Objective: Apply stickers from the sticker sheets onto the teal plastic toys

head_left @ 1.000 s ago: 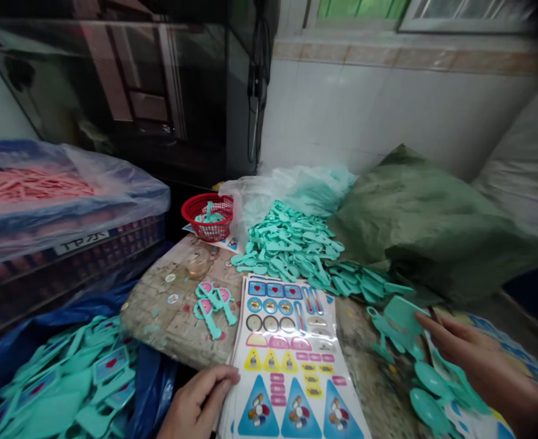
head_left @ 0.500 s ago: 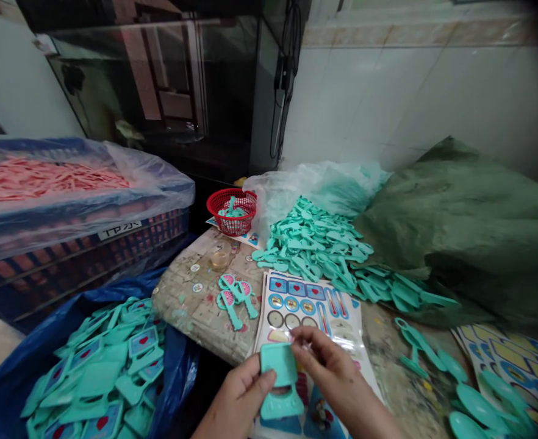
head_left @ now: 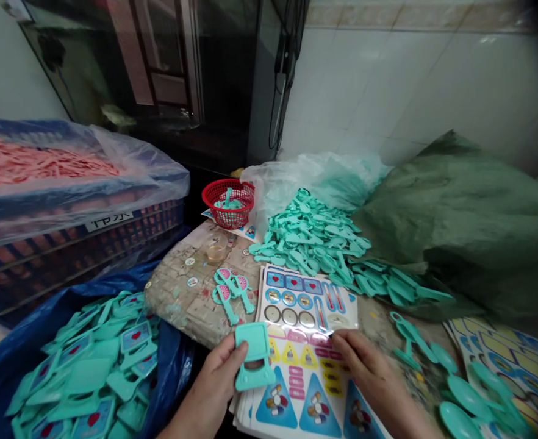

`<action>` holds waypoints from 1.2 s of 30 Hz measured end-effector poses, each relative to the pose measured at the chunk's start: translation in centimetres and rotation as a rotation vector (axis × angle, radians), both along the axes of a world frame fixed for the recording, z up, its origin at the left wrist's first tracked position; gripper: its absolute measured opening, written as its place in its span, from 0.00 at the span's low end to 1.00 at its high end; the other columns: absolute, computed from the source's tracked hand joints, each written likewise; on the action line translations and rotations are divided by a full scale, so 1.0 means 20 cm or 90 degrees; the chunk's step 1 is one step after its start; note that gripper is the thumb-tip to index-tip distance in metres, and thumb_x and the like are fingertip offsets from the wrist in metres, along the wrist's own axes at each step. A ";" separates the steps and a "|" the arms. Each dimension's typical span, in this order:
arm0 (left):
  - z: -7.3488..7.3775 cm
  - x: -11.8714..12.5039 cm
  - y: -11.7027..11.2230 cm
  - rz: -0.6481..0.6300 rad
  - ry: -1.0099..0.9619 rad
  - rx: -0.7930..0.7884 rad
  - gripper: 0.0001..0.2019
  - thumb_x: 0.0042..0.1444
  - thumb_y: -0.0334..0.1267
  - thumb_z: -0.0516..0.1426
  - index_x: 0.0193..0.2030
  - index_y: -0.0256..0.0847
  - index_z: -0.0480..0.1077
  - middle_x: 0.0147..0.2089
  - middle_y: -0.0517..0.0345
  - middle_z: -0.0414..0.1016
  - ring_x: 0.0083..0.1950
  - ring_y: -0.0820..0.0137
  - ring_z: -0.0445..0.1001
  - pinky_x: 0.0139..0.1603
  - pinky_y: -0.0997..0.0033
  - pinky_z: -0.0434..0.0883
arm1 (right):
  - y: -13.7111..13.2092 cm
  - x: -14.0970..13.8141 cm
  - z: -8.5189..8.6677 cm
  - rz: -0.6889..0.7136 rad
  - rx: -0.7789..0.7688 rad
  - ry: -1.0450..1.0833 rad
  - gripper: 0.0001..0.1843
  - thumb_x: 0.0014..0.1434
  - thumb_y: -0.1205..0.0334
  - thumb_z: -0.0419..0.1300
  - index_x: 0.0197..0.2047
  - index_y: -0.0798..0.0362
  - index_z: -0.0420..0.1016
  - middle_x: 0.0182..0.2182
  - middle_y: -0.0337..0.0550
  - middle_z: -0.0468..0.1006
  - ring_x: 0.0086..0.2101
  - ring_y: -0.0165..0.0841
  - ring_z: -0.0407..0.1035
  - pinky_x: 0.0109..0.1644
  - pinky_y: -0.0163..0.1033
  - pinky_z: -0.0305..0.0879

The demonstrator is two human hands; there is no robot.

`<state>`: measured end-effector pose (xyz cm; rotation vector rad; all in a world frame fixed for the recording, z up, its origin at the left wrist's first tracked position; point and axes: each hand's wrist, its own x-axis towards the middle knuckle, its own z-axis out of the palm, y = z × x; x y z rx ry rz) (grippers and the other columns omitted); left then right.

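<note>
My left hand (head_left: 211, 384) grips a teal plastic toy piece (head_left: 253, 355), a square panel with a cut-out base, held upright over the left edge of a sticker sheet (head_left: 303, 341). My right hand (head_left: 365, 366) rests on the sheet's middle, fingertips pinched down at a pink sticker row. The sheet lies on top of a stack of like sheets on a worn table (head_left: 184, 292).
A heap of teal plastic parts (head_left: 315, 241) lies behind the sheet beside a green sack (head_left: 456, 225). A red basket (head_left: 229, 203) and small cup (head_left: 216, 251) stand at the back. A blue bag (head_left: 90, 366) of stickered teal pieces is at left. Teal spoons (head_left: 461, 390) and more sheets lie right.
My right hand brought the teal piece from the right pile to my left hand, which took hold of it. The right hand then let go and dropped onto the sticker sheet.
</note>
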<state>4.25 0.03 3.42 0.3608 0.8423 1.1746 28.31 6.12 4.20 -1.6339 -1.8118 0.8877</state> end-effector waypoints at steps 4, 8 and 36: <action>0.02 0.03 0.01 -0.015 -0.025 -0.032 0.17 0.57 0.37 0.56 0.53 0.37 0.64 0.45 0.45 0.77 0.44 0.57 0.77 0.43 0.57 0.74 | 0.00 -0.04 -0.04 0.022 -0.044 0.035 0.14 0.57 0.49 0.51 0.34 0.48 0.70 0.32 0.40 0.76 0.34 0.36 0.70 0.38 0.37 0.65; 0.03 0.07 0.02 -0.021 -0.043 -0.026 0.17 0.58 0.36 0.54 0.53 0.36 0.63 0.47 0.43 0.77 0.45 0.55 0.76 0.43 0.54 0.74 | 0.00 -0.05 -0.06 0.029 -0.058 0.025 0.13 0.58 0.49 0.51 0.33 0.49 0.68 0.29 0.39 0.75 0.31 0.35 0.69 0.35 0.37 0.64; -0.08 0.08 0.21 -0.047 -0.041 0.029 0.14 0.55 0.37 0.57 0.49 0.39 0.68 0.36 0.53 0.75 0.35 0.66 0.74 0.38 0.64 0.70 | 0.52 -0.43 -0.09 -0.003 0.056 -0.286 0.06 0.59 0.62 0.51 0.30 0.49 0.65 0.25 0.38 0.71 0.27 0.32 0.65 0.28 0.34 0.48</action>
